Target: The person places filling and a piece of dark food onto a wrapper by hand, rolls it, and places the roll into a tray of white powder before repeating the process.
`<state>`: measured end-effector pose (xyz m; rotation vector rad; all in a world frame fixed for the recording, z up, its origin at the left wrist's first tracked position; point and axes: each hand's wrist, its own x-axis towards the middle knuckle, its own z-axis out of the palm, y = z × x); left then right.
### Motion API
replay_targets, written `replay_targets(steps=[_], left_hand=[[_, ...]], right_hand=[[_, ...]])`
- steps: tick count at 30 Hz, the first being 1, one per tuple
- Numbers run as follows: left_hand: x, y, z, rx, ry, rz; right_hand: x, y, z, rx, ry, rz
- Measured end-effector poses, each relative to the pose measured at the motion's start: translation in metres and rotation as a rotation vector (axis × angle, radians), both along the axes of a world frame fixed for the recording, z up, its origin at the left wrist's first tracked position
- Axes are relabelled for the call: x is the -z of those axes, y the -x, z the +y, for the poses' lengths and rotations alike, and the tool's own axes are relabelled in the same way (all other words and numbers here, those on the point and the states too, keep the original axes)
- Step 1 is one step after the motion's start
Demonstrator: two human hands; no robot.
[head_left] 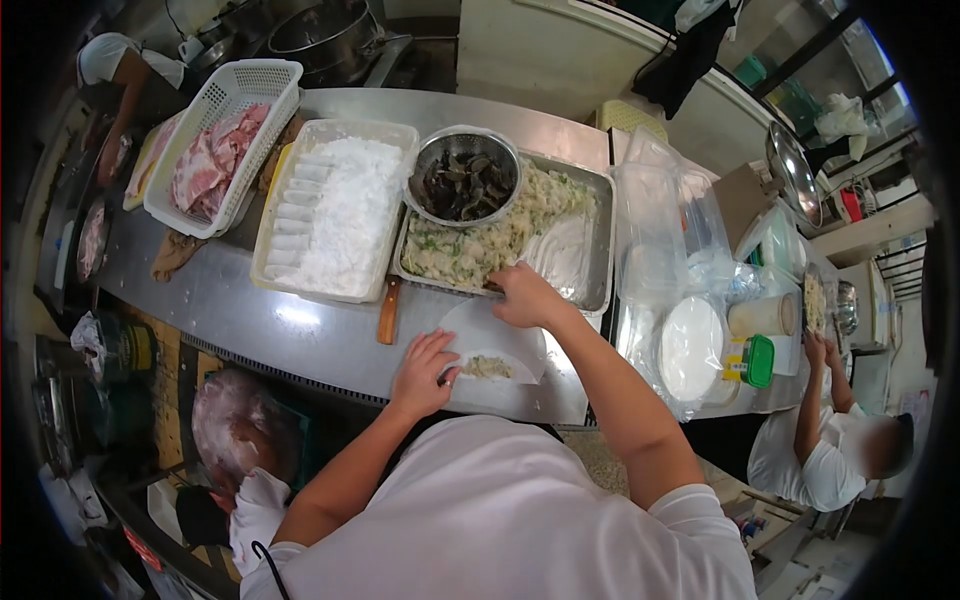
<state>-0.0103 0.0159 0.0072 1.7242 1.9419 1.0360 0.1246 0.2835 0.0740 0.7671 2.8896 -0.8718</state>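
Note:
On the steel table lies a thin, translucent white wrapper sheet point(508, 340) with a small mound of pale, green-flecked filling point(486, 367) near its lower edge. My left hand point(424, 375) rests at the sheet's left side, fingers stretched out and beside the filling. Over the near rim of a metal tray point(606, 225) is my right hand point(527, 297), its fingers bent together and their tips at the mixed filling point(545, 200) in that tray. What those fingers hold, if anything, is hidden. Left of the tray, a wooden handle point(388, 312) sticks out toward me.
A metal colander point(412, 190) of dark pieces sits on the tray. Farther left stand a tub point(408, 150) of white powder and pale rolls, and a white basket point(290, 80) of raw meat. Clear bags point(648, 230) and a green-lidded container point(758, 360) are right. Another person point(815, 450) works there.

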Motion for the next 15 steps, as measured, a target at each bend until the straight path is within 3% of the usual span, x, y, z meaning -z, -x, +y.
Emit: replay_targets(steps=[5,11,15], left_hand=[[0.002,0.0,0.0,-0.007,-0.006,-0.008],[0.001,0.0,-0.001,-0.011,-0.019,-0.02],[0.003,0.0,0.0,-0.012,-0.022,-0.016]], right_hand=[[-0.02,0.004,0.007,-0.021,0.048,-0.164],[-0.031,-0.02,0.009,0.057,0.012,-0.142],[-0.042,-0.047,-0.037,0.243,0.396,0.01]])
